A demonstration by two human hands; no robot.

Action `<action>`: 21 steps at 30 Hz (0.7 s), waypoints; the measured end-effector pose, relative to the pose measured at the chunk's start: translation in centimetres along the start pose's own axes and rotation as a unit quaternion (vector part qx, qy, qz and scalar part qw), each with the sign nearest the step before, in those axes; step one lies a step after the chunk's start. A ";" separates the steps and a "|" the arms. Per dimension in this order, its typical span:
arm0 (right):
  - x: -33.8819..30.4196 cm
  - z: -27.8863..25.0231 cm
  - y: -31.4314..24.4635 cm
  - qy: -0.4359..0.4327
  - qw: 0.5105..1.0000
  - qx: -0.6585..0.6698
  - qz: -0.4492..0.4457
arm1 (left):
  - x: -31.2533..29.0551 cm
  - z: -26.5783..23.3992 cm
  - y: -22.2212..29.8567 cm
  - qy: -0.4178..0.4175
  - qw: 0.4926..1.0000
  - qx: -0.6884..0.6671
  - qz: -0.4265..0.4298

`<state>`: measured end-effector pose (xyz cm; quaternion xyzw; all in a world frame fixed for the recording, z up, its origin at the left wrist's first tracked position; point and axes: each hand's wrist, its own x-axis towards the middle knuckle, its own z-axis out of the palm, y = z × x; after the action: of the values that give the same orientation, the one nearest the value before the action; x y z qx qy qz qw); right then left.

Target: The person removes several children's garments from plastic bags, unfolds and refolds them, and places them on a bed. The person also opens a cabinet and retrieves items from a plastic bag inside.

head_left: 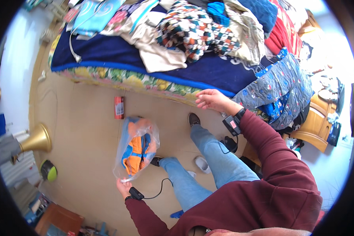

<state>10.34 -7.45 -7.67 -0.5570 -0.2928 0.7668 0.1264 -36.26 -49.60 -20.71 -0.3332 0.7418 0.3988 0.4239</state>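
A clear plastic bag (155, 135) hangs or lies left of my legs; whether it touches the floor I cannot tell. Inside it shows a folded orange and blue garment (137, 151), with paler orange stuff at the far end. My left hand (124, 187) is closed on the bag's near edge. Over by the bed's side, my right hand (213, 100) is empty, its fingers loosely stretched and apart. Both wrists carry a strapped black device with a cable.
A bed (145, 82) heaped with clothes runs across the far side. On the floor are a red can-like pack (119, 107), a white shoe (202, 165) and a green-black round object (48, 170). A gold horn-shaped object (39, 138) juts in from the left.
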 end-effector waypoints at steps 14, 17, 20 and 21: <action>7.7 -12.8 -9.0 0.087 0.917 0.387 -0.050 | -23.4 29.3 0.1 -0.265 0.919 0.163 0.243; 9.6 -11.2 -10.0 -0.035 0.971 0.238 -0.018 | -26.7 33.3 -0.6 -0.323 0.893 0.197 0.246; 11.6 -7.9 -12.2 0.051 0.981 0.188 -0.015 | -29.0 36.4 -1.6 -0.353 0.882 0.221 0.221; 11.8 -7.2 -12.8 0.107 0.972 0.210 -0.016 | -29.6 37.2 -1.8 -0.365 0.878 0.228 0.212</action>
<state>11.24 11.14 -10.79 -0.5918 -0.1186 0.7451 0.2838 -8.88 -13.26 -6.77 0.1065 0.6580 0.3921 0.6340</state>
